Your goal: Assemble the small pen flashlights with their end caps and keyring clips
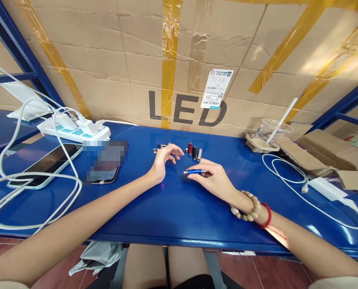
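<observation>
- Gripping a slim, shiny blue metal cylinder with silver ends in the right hand, pinching narrowly between thumb and fingers, over the middle of a glossy blue metal desk.
- Holding that blue cylinder almost level, aiming one silver end toward the left hand!
- Curving the left fingers loosely, leaving visible gaps between them, just beside a scatter of tiny metallic parts; not showing clearly whether touching any.
- Spotting, just beyond the right hand, a small red cylinder, a small black cylinder and a small silver-grey cylinder, grouping close together in a row.
- Wearing, on the right wrist, a pale round-beaded bracelet and a red cord band.
- Looking left: passing a white plastic power strip with plugs, a dark-screened phone in a pale green case and a looping white cable.
- Swinging right: catching a clear plastic cup with a white straw, sitting in a brown moulded tray, near a white rectangular adapter.
- Facing, behind everything, a large taped brown cardboard box, bearing big black "LED" lettering.
</observation>
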`<move>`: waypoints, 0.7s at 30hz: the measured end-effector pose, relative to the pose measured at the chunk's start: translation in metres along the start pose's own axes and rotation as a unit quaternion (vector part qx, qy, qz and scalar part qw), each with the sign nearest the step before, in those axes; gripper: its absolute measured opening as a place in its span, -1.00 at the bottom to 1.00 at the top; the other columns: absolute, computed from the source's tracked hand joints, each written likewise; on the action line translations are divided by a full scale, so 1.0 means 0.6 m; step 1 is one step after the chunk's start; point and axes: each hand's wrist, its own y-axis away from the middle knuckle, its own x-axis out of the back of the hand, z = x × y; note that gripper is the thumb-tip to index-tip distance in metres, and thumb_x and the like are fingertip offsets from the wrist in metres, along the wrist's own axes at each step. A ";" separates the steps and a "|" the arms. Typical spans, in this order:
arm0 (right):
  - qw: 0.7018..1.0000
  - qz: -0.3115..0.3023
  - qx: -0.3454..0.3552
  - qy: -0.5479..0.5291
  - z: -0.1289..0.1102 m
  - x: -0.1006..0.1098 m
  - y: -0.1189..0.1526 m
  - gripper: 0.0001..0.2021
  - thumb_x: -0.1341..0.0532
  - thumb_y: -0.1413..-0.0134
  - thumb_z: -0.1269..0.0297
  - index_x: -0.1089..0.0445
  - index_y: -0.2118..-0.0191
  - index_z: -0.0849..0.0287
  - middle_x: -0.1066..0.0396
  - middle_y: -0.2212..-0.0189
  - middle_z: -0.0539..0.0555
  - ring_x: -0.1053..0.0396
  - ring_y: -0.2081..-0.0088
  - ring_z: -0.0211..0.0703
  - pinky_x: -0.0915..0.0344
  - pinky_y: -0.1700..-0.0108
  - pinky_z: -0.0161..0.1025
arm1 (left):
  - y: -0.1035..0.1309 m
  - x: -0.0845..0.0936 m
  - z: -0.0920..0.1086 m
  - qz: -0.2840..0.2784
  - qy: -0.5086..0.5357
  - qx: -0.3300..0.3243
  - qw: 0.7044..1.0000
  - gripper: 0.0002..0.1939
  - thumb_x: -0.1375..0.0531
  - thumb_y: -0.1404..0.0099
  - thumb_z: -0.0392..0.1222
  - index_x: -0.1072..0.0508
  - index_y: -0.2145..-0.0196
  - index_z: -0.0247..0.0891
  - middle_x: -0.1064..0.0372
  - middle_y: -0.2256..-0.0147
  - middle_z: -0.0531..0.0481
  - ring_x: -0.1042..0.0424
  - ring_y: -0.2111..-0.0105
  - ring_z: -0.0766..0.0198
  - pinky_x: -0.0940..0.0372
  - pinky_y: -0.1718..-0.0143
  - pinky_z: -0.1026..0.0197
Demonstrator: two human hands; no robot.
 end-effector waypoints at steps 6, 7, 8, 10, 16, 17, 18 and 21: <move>0.999 0.035 -0.005 -0.012 0.000 0.003 -0.003 -0.77 -0.24 -0.02 0.11 -0.55 0.30 0.12 -0.39 0.45 0.04 -0.22 0.53 -0.33 -0.19 0.49 -0.36 | -0.005 0.000 -0.003 0.014 0.000 0.010 1.000 -0.66 0.08 -0.08 -0.03 -0.35 0.41 -0.30 -0.33 0.43 -0.07 -0.31 0.41 0.25 -0.17 0.42 0.24; 0.999 0.038 -0.005 -0.013 0.000 0.003 -0.003 -0.76 -0.23 -0.02 0.11 -0.54 0.29 0.12 -0.39 0.45 0.05 -0.23 0.52 -0.32 -0.20 0.48 -0.35 | -0.006 0.000 -0.004 0.017 0.001 0.007 1.000 -0.67 0.08 -0.08 -0.03 -0.35 0.42 -0.30 -0.33 0.43 -0.06 -0.31 0.42 0.25 -0.17 0.40 0.23; 0.999 0.037 -0.005 -0.012 0.000 0.004 -0.004 -0.76 -0.23 -0.02 0.10 -0.54 0.30 0.12 -0.39 0.46 0.05 -0.23 0.52 -0.31 -0.20 0.48 -0.35 | -0.006 0.000 -0.004 0.018 0.002 0.004 1.000 -0.67 0.09 -0.09 -0.03 -0.34 0.42 -0.30 -0.33 0.44 -0.06 -0.32 0.41 0.25 -0.18 0.38 0.23; 0.999 0.031 -0.004 -0.007 0.000 0.004 -0.004 -0.76 -0.24 -0.02 0.11 -0.55 0.29 0.12 -0.38 0.46 0.05 -0.22 0.52 -0.31 -0.20 0.48 -0.35 | -0.006 0.000 -0.004 0.021 -0.003 0.000 1.000 -0.67 0.10 -0.09 -0.04 -0.34 0.44 -0.29 -0.33 0.44 -0.06 -0.31 0.41 0.25 -0.17 0.36 0.22; 1.000 0.021 -0.002 0.003 0.003 0.003 -0.001 -0.75 -0.24 -0.01 0.09 -0.55 0.27 0.11 -0.37 0.43 0.05 -0.22 0.52 -0.32 -0.20 0.47 -0.34 | -0.004 0.000 -0.001 0.029 -0.033 0.000 0.999 -0.68 0.12 -0.10 -0.07 -0.34 0.46 -0.28 -0.32 0.44 -0.06 -0.29 0.43 0.25 -0.14 0.39 0.22; 1.000 0.020 -0.001 0.003 0.003 0.003 -0.001 -0.76 -0.24 -0.01 0.09 -0.55 0.27 0.11 -0.37 0.43 0.05 -0.22 0.52 -0.32 -0.21 0.47 -0.33 | -0.004 0.000 -0.001 0.029 -0.033 -0.001 0.999 -0.68 0.12 -0.10 -0.07 -0.34 0.46 -0.28 -0.32 0.44 -0.06 -0.28 0.43 0.26 -0.13 0.40 0.22; 1.000 0.020 -0.001 0.003 0.002 0.003 -0.001 -0.76 -0.24 -0.01 0.10 -0.55 0.28 0.11 -0.38 0.43 0.05 -0.22 0.52 -0.32 -0.21 0.46 -0.33 | -0.004 0.000 -0.001 0.029 -0.031 -0.003 0.999 -0.68 0.11 -0.11 -0.07 -0.34 0.46 -0.28 -0.32 0.44 -0.05 -0.28 0.43 0.26 -0.13 0.40 0.22; 1.000 0.019 -0.004 -0.003 0.001 0.003 -0.001 -0.79 -0.26 0.00 0.13 -0.55 0.30 0.11 -0.38 0.43 0.05 -0.23 0.51 -0.31 -0.22 0.45 -0.34 | -0.005 0.001 -0.002 0.027 -0.026 -0.005 0.999 -0.68 0.11 -0.12 -0.07 -0.34 0.46 -0.29 -0.31 0.44 -0.05 -0.26 0.43 0.28 -0.12 0.40 0.23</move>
